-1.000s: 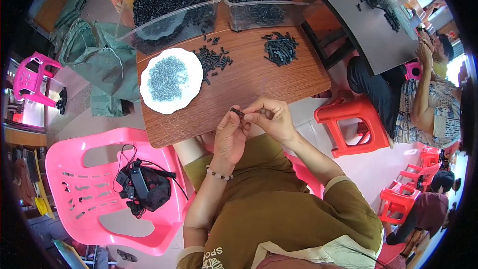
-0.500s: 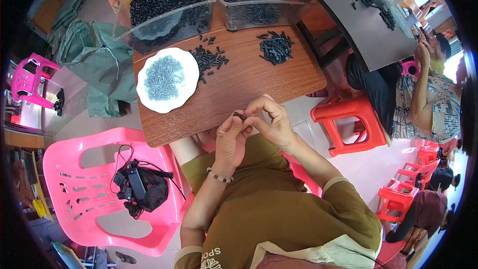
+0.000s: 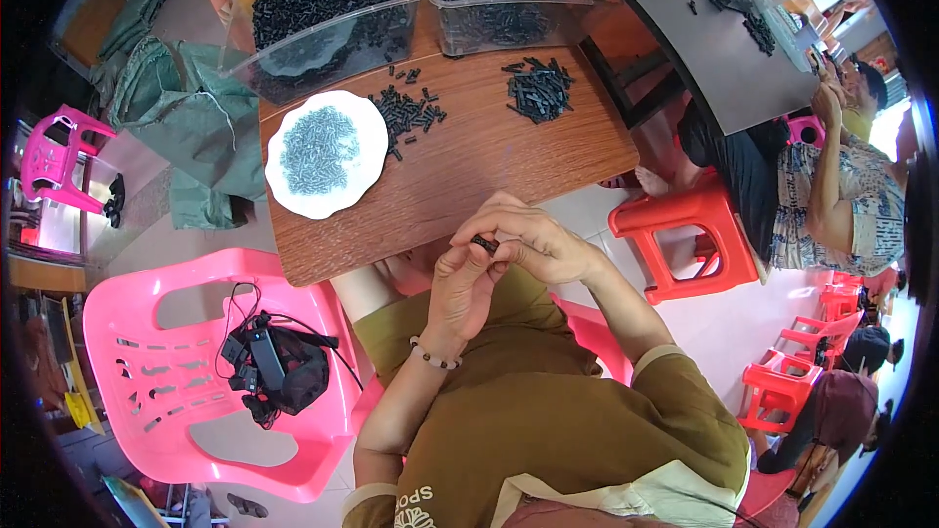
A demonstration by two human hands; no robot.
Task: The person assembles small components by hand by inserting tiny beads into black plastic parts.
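Note:
My left hand [image 3: 462, 284] pinches a small black tubular part [image 3: 484, 243] between thumb and fingers, just off the near edge of the brown table [image 3: 440, 205]. From the right, the fingers and thumb of my right hand [image 3: 533, 242] close on the same piece. On the tabletop a white scalloped plate [image 3: 367, 176] holds many tiny clear pieces [image 3: 318, 152]. Beside it lies a loose scatter of short black parts [image 3: 409, 112]. Farther right is a pile of longer black parts [image 3: 540, 90].
Two clear plastic bins [image 3: 333, 44] with black parts stand at the table's far side. A pink chair [image 3: 186, 332] holding black cables and a device [image 3: 279, 367] is at left, near a green sack [image 3: 176, 108]. A red stool [image 3: 675, 235] and a seated person [image 3: 831, 186] are at right.
My right hand has shifted slightly, its raised fingers folding over toward the black part. Both hands have moved a little nearer me and to the right.

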